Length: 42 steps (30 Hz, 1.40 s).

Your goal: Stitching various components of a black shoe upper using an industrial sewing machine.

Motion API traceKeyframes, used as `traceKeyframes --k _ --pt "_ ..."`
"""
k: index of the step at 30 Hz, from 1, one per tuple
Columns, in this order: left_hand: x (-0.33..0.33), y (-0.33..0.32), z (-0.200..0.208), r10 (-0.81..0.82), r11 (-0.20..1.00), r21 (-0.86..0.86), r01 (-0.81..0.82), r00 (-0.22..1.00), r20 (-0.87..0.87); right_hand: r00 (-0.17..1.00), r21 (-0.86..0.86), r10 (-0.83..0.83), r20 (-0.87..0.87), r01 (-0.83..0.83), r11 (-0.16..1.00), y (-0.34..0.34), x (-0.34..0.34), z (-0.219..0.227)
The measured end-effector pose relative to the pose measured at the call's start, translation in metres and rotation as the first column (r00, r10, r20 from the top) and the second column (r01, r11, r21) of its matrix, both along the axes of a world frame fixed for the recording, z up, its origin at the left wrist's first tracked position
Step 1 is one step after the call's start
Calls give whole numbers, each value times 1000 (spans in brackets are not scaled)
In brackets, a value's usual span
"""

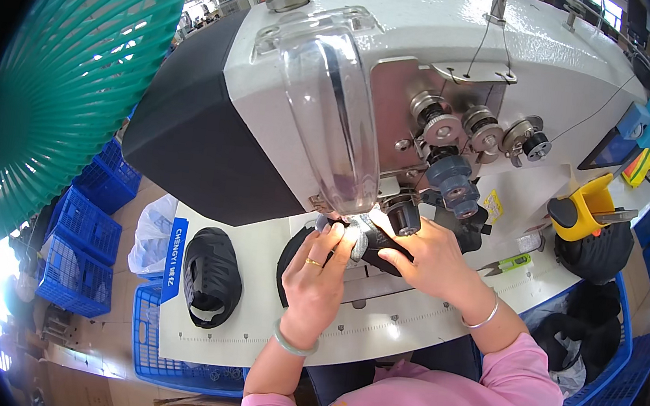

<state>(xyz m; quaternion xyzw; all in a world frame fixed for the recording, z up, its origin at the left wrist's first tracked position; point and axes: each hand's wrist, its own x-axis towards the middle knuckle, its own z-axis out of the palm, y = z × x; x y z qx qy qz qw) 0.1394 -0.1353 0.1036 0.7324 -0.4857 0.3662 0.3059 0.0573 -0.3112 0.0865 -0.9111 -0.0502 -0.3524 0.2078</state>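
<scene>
A black shoe upper with a grey lining (374, 246) lies under the head of a white industrial sewing machine (454, 26), at the lit needle area. My left hand (315, 277) presses on its left side, fingers close together at the grey edge. On its right side my right hand (437, 256) grips the black material, thumb toward me and fingers over the top. The needle and the fingertips are partly hidden by the machine head. To the left on the table rests another black shoe upper (213, 277).
A green fan guard (77, 74) is close at the upper left. Thread snips (507, 264) and a yellow holder (588, 205) sit to the right. Blue crates (78, 276) stand on the floor at left. A blue basket (616, 360) at right contains black pieces.
</scene>
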Motion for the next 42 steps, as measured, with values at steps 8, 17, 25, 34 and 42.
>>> traceKeyframes --k 8,17,25,34,42 --pt "1 2 -4 44 998 48 -43 999 -12 998 11 -58 -25 58 998 15 -6 9" --pt "11 6 10 -137 982 -187 39 829 -542 999 15 -8 -31 8 1000 9 -5 9" --pt "6 7 3 -125 989 -91 114 984 -125 990 22 -32 -136 36 999 12 -7 7" --pt "6 7 1 -97 995 -24 96 994 -57 994 95 -33 -100 43 995 15 -5 11" --pt "12 4 -2 -96 995 -49 92 992 -84 992 106 -65 -106 76 991 20 -1 -2"
